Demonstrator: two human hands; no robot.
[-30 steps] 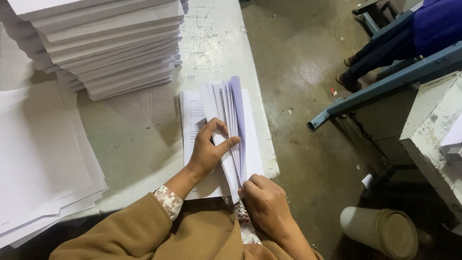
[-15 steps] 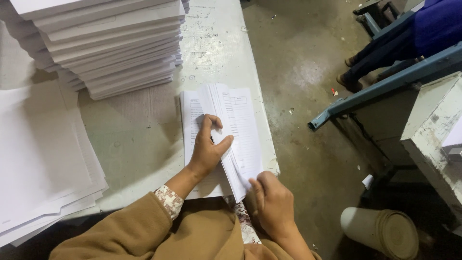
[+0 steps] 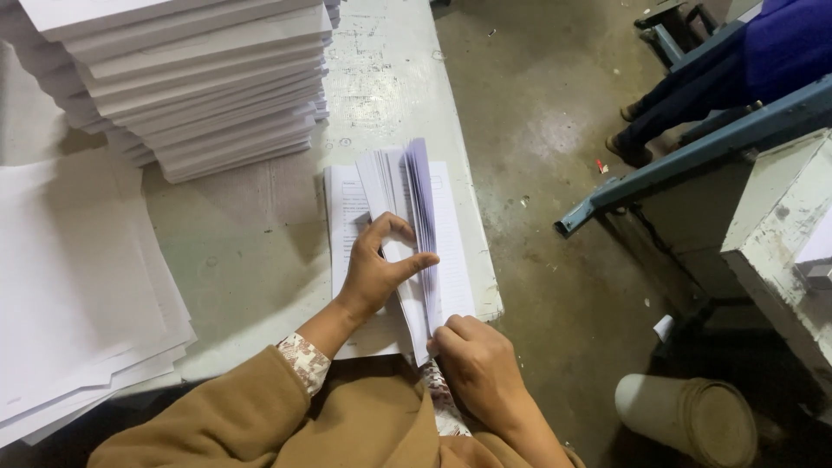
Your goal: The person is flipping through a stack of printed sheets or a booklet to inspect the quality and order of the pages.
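I judge that the thin white printed paper sheets (image 3: 407, 186), fanned upright near the worn white table's (image 3: 260, 251) right edge, could spill floorward if my left hand (image 3: 377, 273), pinching them, or right hand (image 3: 477, 360), clamping their near corner, slackens.

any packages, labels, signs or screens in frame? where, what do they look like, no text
No packages, signs or screens.
Printed sheets: white, grey print, fanned under left hand and right hand at the table edge.
Paper stack: white, tall, stepped, far left.
Loose sheets: white, left.
Roll: pale cylinder on floor, lower right.
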